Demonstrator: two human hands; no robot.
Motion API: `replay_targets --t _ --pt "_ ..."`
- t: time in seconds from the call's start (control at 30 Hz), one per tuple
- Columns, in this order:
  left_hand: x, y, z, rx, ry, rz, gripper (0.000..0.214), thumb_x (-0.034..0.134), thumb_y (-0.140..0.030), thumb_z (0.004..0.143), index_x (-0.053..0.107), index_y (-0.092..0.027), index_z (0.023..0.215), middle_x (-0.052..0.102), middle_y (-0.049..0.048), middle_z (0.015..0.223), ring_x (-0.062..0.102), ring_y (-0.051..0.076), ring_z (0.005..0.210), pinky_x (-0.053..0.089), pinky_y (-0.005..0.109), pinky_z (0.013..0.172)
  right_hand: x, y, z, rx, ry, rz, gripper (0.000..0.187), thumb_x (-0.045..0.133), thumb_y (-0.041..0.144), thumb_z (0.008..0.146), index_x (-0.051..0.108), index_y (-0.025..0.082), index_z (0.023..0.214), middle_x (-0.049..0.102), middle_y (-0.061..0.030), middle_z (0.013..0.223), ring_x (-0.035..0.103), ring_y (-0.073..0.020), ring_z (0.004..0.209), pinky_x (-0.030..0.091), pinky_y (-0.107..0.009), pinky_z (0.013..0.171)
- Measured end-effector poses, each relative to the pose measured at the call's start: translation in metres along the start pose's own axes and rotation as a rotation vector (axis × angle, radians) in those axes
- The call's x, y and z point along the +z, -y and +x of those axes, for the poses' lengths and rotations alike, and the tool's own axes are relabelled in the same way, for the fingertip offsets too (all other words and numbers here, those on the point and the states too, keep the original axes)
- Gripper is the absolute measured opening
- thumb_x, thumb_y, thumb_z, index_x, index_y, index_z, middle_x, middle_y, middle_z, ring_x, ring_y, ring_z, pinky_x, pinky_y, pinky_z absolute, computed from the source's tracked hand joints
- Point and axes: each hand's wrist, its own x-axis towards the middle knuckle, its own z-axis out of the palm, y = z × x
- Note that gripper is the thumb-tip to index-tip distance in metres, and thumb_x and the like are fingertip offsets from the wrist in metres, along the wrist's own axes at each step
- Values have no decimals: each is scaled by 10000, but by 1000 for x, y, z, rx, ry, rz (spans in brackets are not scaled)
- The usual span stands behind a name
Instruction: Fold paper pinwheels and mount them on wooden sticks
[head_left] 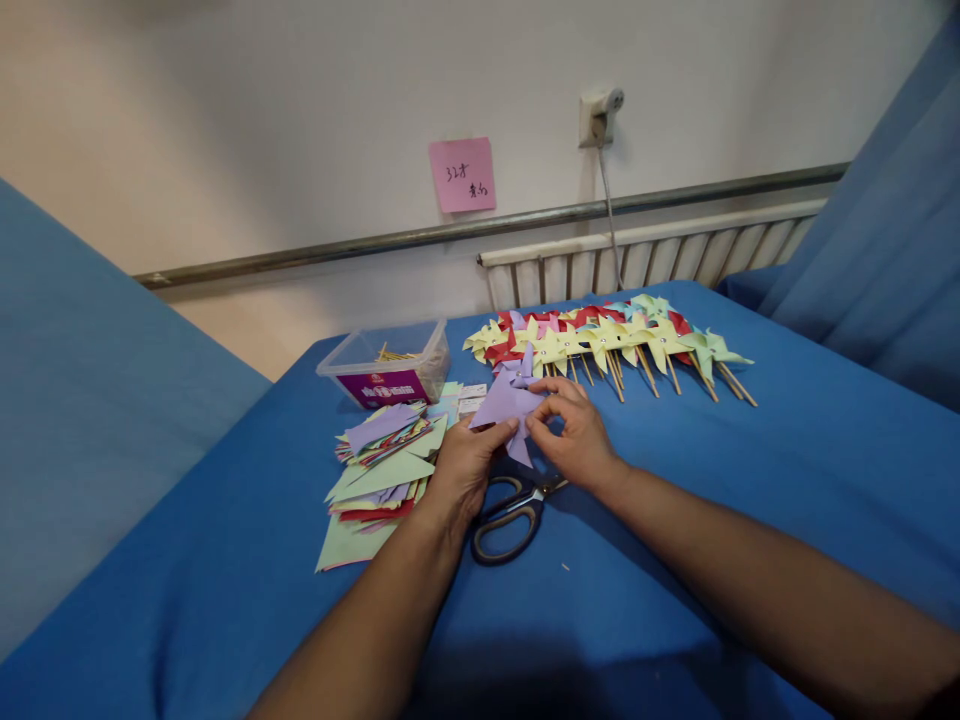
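Observation:
My left hand [466, 462] grips a purple paper pinwheel [504, 402] from its lower left, thumb on top. At the pinwheel's right side my right hand [574, 425] is closed, its fingertips pinching at the paper's edge. Some blades are folded in, while others stick out flat. Below the hands lies a pair of dark-handled scissors [508, 532], its blades partly hidden by my right hand. Stacked cut paper pieces [390, 470] in green, purple, red and yellow lie left of my left hand.
A clear plastic box [429, 362] with thin wooden sticks stands at the back left. Rows of finished-looking pinwheels on sticks [604, 340] lie at the back right. Small white cards [472, 392] rest behind my left hand. A blue cloth [675, 560] covers the table; a wall and radiator [697, 255] stand behind.

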Motion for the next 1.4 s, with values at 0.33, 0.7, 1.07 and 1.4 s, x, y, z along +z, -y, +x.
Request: replay_targets --t 0.33,0.7,1.07,1.4 --pt "0 1 0 56 -41 84 371 816 -269 579 705 -103 891 696 56 758 603 152 606 473 278 610 2 -2 -1 14 -3 22 130 630 160 735 578 217 630 634 -65 1065 566 -227 1024 441 -413 923" --pt "2 -3 -3 104 -56 183 367 811 -300 584 724 -123 893 704 38 754 585 136 586 464 260 595 4 -3 -2 71 5 66 150 628 188 756 575 215 618 655 -62 1051 591 -221 999 434 -433 935" --pt "4 -3 -4 113 -81 192 390 819 -300 565 723 -125 900 707 38 754 581 138 585 461 261 595 7 -5 -4 126 9 94 164 614 206 759 574 215 601 663 -64 1041 603 -217 1012 446 -415 926" --pt "-3 -17 -3 75 52 348 377 789 -236 544 681 -131 890 707 55 754 629 194 632 459 278 588 -20 -5 17 148 -27 186 514 716 302 726 535 247 1204 570 -99 1285 529 -257 1202 435 -451 974"
